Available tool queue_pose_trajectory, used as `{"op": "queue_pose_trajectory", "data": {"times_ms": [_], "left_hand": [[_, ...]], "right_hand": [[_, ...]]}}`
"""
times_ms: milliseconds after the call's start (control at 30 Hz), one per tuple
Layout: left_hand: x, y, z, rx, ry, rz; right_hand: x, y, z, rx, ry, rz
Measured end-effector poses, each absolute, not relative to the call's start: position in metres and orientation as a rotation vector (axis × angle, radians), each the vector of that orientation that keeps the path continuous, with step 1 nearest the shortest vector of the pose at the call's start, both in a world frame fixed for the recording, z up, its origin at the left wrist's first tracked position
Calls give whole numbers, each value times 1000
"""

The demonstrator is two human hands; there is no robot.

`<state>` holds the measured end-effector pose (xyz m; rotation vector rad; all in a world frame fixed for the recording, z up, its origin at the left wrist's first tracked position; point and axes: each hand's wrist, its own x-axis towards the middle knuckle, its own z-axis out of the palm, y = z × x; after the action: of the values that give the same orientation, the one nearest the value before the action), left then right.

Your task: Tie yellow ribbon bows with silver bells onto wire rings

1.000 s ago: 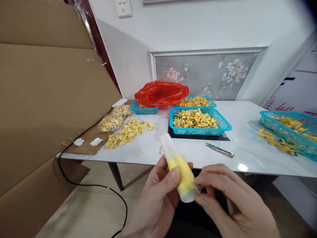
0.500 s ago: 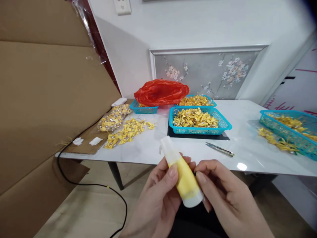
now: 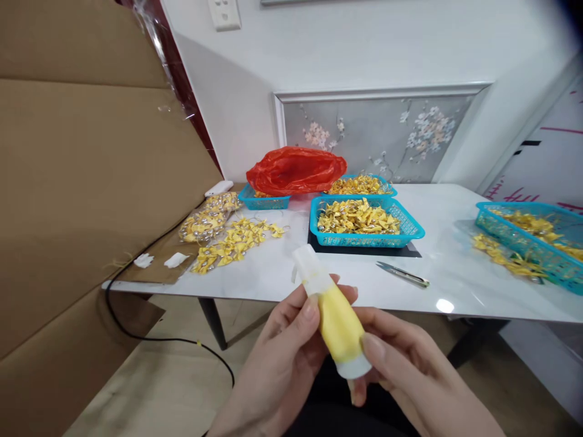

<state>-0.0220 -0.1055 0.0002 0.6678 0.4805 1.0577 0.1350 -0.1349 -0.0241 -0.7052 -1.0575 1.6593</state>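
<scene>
A white tapered tube with a smooth yellow middle, perhaps a thread cone (image 3: 340,325), is held slanted in front of me, its narrow end pointing up and left. My left hand (image 3: 291,358) wraps round its left side, thumb on the yellow part. At the wider lower end, my right hand (image 3: 405,364) grips it with the thumb on the yellow edge and fingers behind. Beyond the hands, a pair of thread snips (image 3: 403,274) lies on the white table (image 3: 346,276). A turquoise basket (image 3: 412,233) of yellow bows with silvery beads stands further back.
Loose yellow bows (image 3: 237,243) and bagged ones (image 3: 204,221) lie at the left. A red plastic bag (image 3: 296,173) rests over a rear basket. Another basket (image 3: 542,243) stands at the right. A cardboard sheet (image 3: 91,170) walls the left side, and a black cable (image 3: 173,338) crosses the floor.
My right hand's fingers have moved from the tube's right side to its lower end, thumb now pressing on the yellow. The tube has shifted slightly left.
</scene>
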Motion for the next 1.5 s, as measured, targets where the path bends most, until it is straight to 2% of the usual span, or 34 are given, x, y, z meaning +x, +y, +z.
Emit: {"op": "queue_pose_trajectory", "data": {"times_ms": [167,333,433,933,1067,1233,1500], "left_hand": [[-22,-105,-2,710,454,1053],[-17,-112,1,711,590,1117],[-18,-114,2,700,550,1105],[-22,-108,-10,706,248,1052],[-22,-107,-8,700,261,1074],[-21,-110,-6,724,441,1061],[-21,-112,-8,719,506,1073]], "right_hand": [[132,-137,-25,-736,-1033,1642],[119,-143,-25,-1049,-1193,1228],[115,-148,-27,-1180,-1177,1086],[122,-145,-7,-1038,-1069,1326],[121,-145,-11,-929,-1137,1202],[122,-141,-20,-1008,-1335,960],[111,-150,-17,-1163,-1224,869]]}}
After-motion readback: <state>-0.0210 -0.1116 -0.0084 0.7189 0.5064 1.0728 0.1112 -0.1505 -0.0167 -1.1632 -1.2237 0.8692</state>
